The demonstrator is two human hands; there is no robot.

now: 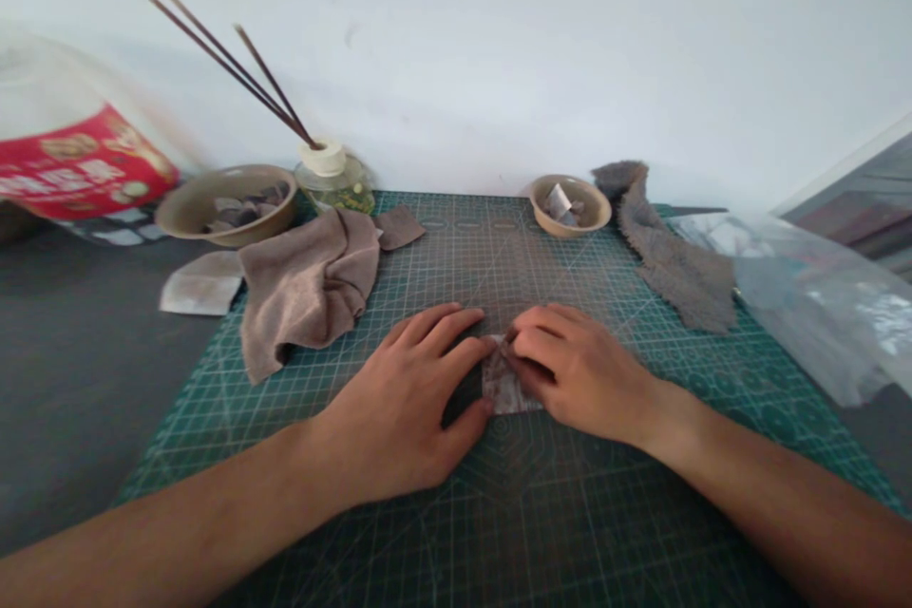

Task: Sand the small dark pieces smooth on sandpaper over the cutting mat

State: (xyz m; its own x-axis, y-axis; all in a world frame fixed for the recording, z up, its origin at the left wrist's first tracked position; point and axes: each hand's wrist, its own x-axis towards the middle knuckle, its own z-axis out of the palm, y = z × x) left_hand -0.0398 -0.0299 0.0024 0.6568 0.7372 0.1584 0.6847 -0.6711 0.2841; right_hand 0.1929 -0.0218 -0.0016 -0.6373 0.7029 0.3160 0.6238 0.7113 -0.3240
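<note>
A small greyish-brown fabric piece (507,389) lies on the green cutting mat (456,256), between my hands. My left hand (420,389) rests on the mat with its fingers apart, its index fingertip and thumb touching the piece's left edge. With fingers bent together, my right hand (570,366) pinches the upper part of the same piece. Part of the fabric is hidden under the right fingers. To the left, a crumpled brown cloth (313,280) lies beside a pale square piece (201,284) and a small brown piece (401,228).
Bowls of scraps stand at the back left (228,233) and back right (562,230). A reed diffuser (334,179) is beside the left bowl. A frayed grey cloth (674,261) and a clear plastic bag (819,304) lie right; a red-labelled bag (85,152) is far left.
</note>
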